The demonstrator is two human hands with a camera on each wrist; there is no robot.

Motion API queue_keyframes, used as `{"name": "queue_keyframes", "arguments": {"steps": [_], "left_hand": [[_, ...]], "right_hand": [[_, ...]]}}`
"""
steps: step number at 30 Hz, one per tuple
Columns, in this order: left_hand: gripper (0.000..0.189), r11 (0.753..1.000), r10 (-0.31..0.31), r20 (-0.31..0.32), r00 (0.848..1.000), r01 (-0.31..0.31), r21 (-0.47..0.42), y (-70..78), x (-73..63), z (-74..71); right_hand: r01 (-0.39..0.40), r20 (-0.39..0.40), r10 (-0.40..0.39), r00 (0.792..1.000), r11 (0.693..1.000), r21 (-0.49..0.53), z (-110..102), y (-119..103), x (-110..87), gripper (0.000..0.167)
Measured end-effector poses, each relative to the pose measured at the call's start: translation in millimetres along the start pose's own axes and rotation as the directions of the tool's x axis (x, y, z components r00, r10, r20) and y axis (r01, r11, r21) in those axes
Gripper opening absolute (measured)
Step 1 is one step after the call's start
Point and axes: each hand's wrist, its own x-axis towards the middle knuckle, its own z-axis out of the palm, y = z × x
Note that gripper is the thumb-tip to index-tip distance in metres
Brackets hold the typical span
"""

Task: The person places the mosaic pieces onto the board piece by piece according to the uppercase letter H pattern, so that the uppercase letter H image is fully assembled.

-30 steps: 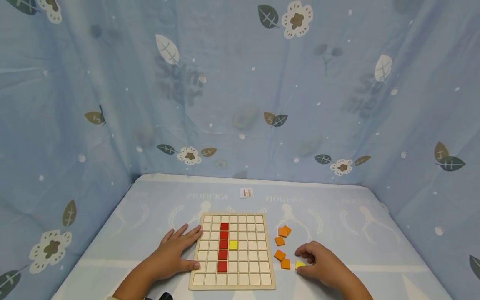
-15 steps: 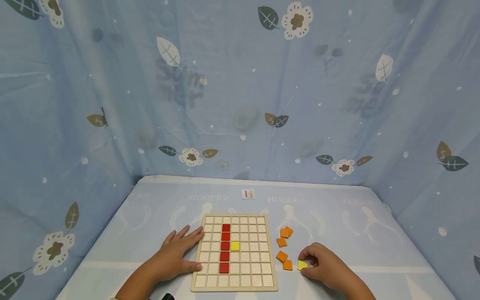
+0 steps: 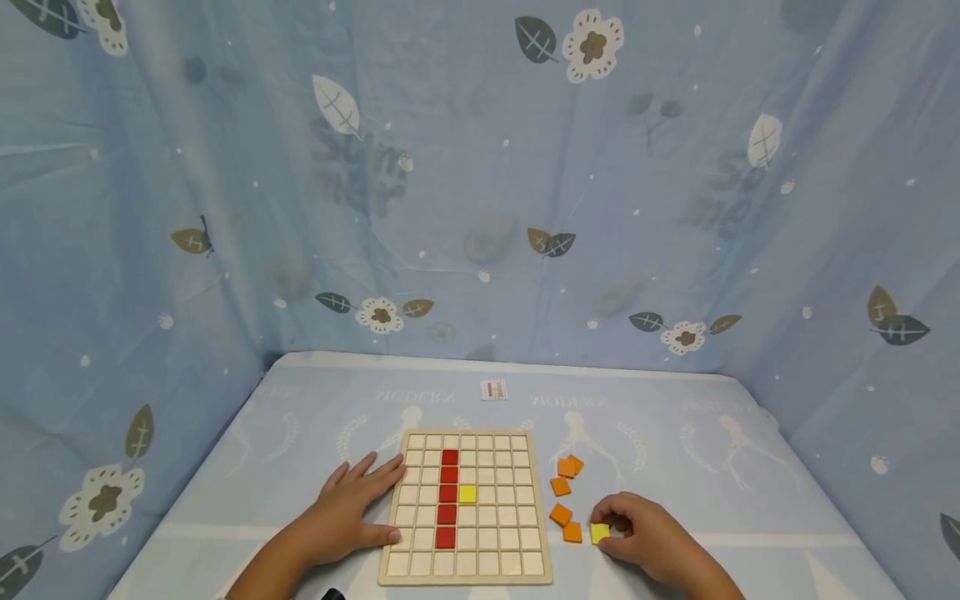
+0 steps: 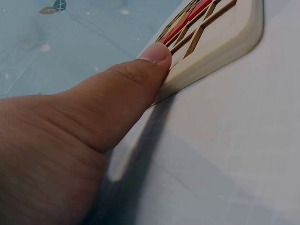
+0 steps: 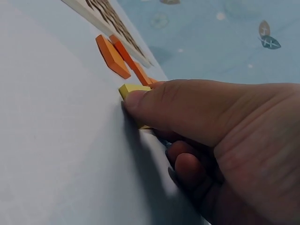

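Observation:
A wooden grid board (image 3: 501, 515) lies on the table, holding a column of several red tiles (image 3: 447, 494) with one yellow square tile (image 3: 468, 494) to the right of it. My left hand (image 3: 343, 518) rests on the board's left edge, fingers spread; in the left wrist view the thumb (image 4: 126, 84) presses the frame. To the right of the board, my right hand (image 3: 643, 537) pinches a second yellow tile (image 3: 598, 532) at table level. The right wrist view shows the thumb (image 5: 164, 105) over this yellow tile (image 5: 133, 88); the index fingertip is mostly hidden.
Several orange tiles (image 3: 560, 514) lie loose between the board and my right hand, two of them overlapping farther back. A small printed card (image 3: 493, 390) with a coloured grid lies behind the board. Patterned blue cloth (image 3: 480, 208) hangs around the table.
The right fingers have shifted slightly around the yellow tile, and more of it shows than a second ago. The left hand and the tiles on the board stay put.

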Motion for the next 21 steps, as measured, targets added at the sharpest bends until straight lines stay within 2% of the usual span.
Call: {"name": "queue_keyframes", "arguments": {"steps": [13,21], "left_hand": [[0.103,1.0,-0.023,-0.003,1.0,0.023,-0.005,1.9,-1.8,-0.1],[0.103,1.0,-0.003,-0.005,1.0,0.003,-0.004,0.6,-1.2,-0.2]], "right_hand": [[-0.056,-0.06,0.056,0.997,0.998,-0.006,6.0,-5.2,1.3,0.019],[-0.088,-0.059,0.089,0.994,0.996,0.016,5.4,-5.0,1.0,0.01]]}}
